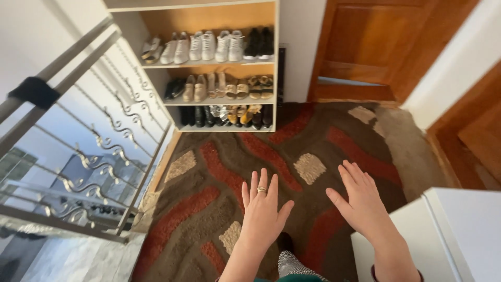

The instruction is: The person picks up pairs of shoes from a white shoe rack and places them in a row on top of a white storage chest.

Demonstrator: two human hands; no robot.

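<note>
**Both hands flat and empty over the rug**

Rug (292,156): thick shaggy pile, brown ground with wavy red bands and pale beige rectangles; covers most of the floor ahead. Shoe rack (277,78): wooden, three shelves, white edging; top row mostly white sneakers (209,46) plus one black pair, middle row tan and beige sandals, bottom row dark and metallic pairs; stands at the rug's far edge against the wall.

Left hand (262,211): fingers spread and straight, palm down, ring (261,189) on one finger; grips nothing, held out above the rug. Right hand (360,201): fingers together and extended, palm down, also empty; hovers just beside the white cabinet top (469,224), not touching it as far as visible.

Room: metal railing (78,130) with scrolled bars on the left, stairwell below; varnished wooden door (386,47) behind right; white walls.
</note>
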